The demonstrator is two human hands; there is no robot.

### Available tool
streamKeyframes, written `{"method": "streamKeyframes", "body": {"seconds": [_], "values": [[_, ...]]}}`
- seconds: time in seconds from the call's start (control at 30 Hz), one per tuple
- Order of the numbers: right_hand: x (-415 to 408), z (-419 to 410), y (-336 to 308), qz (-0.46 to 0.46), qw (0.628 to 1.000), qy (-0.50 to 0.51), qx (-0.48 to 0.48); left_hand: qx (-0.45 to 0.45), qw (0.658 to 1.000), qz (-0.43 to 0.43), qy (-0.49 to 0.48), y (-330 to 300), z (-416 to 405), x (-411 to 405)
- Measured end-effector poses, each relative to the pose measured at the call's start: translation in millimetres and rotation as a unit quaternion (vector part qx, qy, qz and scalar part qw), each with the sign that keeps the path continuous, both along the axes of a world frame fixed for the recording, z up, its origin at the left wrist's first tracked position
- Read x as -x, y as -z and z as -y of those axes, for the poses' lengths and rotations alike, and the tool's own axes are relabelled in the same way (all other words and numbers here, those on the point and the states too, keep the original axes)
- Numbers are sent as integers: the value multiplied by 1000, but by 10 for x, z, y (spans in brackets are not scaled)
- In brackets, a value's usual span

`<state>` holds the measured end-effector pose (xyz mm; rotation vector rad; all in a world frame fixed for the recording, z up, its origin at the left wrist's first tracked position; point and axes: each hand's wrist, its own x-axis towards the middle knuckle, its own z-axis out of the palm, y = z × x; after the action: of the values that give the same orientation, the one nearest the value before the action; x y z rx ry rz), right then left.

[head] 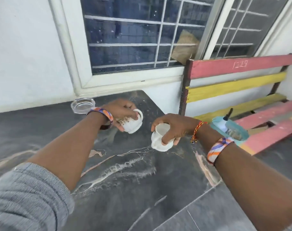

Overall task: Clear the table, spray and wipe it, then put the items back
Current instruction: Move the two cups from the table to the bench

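Each grip holds a white cup above the table.

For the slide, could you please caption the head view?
Left hand and right hand each grip a white cup over the dark table.

Two white cups, one glass ashtray (perhaps one spray bottle).

- dark marble-patterned stone table: pale veins and dusty streaks across the top, set against the wall under the window
- white ceramic cup with gold pattern: tilted, above the table's far part
- plain white ceramic cup: tilted, mouth up, just right of the first
- clear glass ashtray: upright at the far edge
- pale blue spray bottle with black nozzle: lying on the bench right of the table
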<state>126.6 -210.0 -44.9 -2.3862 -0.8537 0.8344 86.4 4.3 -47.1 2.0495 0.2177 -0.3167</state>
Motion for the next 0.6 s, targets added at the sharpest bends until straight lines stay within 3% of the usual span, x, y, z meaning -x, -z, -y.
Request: {"method": "streamKeyframes", "body": {"seconds": [0.27,0.47,0.6], "values": [[-27,2278,-231,67,993,95,-15,153,987,31,47,-76,2298,-483],[-127,3454,-232,71,971,219,-62,221,973,-55,40,485,3235,-1376],[-341,3965,-147,84,956,271,-70,418,902,-101,37,236,4040,-1341]]}}
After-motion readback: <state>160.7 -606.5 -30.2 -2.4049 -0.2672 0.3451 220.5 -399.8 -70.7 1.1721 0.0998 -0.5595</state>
